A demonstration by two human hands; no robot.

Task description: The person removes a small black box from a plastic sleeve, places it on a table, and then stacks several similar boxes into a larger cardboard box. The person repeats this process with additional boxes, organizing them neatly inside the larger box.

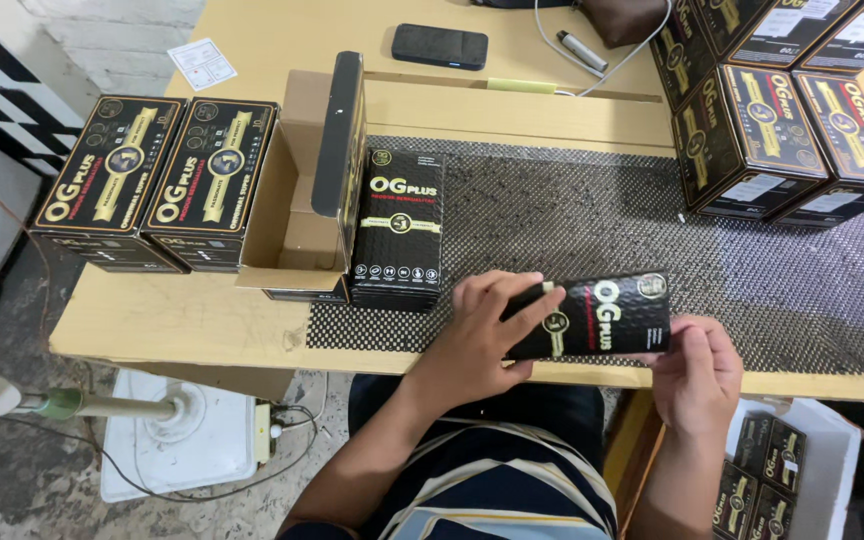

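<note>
While both hands grip it, the flat packet [592,318] shows glossy black with gold.

A navy top crossed by cream and pale blue stripes is being worn; both forearms are being left bare.
</note>
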